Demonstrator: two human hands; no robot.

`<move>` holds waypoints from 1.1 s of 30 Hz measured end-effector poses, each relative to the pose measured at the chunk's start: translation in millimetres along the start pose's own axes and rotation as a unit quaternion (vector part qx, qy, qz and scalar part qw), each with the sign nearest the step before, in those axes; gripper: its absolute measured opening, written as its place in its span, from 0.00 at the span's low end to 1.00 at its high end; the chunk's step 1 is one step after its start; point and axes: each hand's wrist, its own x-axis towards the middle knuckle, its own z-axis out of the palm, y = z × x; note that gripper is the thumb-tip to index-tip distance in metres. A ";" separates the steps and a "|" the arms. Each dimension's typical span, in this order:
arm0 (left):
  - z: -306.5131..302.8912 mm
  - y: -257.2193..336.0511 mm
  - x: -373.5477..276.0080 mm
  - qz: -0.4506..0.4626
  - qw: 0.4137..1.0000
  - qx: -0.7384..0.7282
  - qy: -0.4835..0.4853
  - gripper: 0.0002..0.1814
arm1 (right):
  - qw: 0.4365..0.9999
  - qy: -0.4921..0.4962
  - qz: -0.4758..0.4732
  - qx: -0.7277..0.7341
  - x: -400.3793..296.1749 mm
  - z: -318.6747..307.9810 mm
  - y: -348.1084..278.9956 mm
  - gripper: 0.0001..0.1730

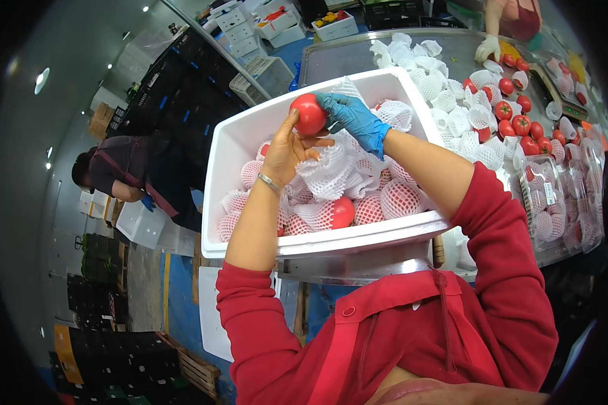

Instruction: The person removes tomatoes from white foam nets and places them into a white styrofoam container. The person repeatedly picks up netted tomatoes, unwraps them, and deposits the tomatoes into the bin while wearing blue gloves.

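Note:
A bare red tomato [309,114] is held above a white foam box [365,242]. My left hand [290,149], bare and with a metal bracelet at the wrist, grips it from the left and below. My right hand [357,119], in a blue glove, has its fingertips at the tomato's upper right side. Crumpled white foam net sleeves [334,167] lie just under both hands. Inside the box are several tomatoes in foam nets [400,198]; one tomato [342,212] shows partly out of its net near the front wall.
The metal table [334,55] carries a heap of foam nets [458,119], loose tomatoes [521,125], clear packs of netted tomatoes [542,197] and a scale [557,93]. A co-worker's gloved hand [488,48] is at the far right. Another person [131,172] bends over white boxes at left.

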 end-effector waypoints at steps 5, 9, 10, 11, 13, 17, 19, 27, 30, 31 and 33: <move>-15.2 -1.7 4.3 -0.094 0.994 -0.043 -0.039 0.45 | 0.999 -0.007 0.006 0.031 3.5 -0.6 1.5 0.23; -10.9 -3.2 3.8 -0.126 0.991 -0.037 -0.027 0.47 | 0.998 -0.050 -0.008 0.022 5.6 -3.8 3.5 0.23; -10.6 -3.9 5.0 -0.134 0.990 -0.039 -0.026 0.48 | 0.998 -0.052 -0.008 0.017 3.9 -3.3 1.7 0.23; -9.8 -2.9 3.9 -0.151 0.987 -0.049 0.007 0.48 | 0.998 -0.054 -0.009 0.011 2.5 -2.2 -0.3 0.23; 4.9 -2.6 4.9 -0.200 0.976 -0.063 0.050 0.48 | 0.999 -0.043 0.011 0.031 1.4 -3.9 1.1 0.26; -14.2 -12.5 -0.4 -0.164 0.986 -0.041 -0.002 0.39 | 0.997 -0.050 0.005 0.060 -10.9 11.2 -8.7 0.29; 18.4 -6.8 -5.1 -0.127 0.989 -0.050 0.056 0.40 | 0.999 -0.019 0.001 0.044 -5.6 6.9 -8.8 0.38; 6.0 -9.3 -5.2 -0.038 0.998 0.019 0.053 0.27 | 0.958 0.192 -0.128 0.168 -6.6 -149.5 -16.8 0.28; 4.2 -7.2 3.9 -0.042 0.997 -0.011 0.065 0.24 | 0.935 0.280 -0.148 0.160 -42.3 -304.4 63.6 0.24; 1.9 -7.5 5.3 -0.040 0.997 -0.016 0.070 0.24 | 0.905 0.324 -0.122 0.245 -55.8 -324.1 69.0 0.26; 2.1 -4.8 5.6 -0.022 0.997 -0.019 0.068 0.24 | 0.808 0.497 -0.045 0.313 -85.1 -345.9 57.8 0.33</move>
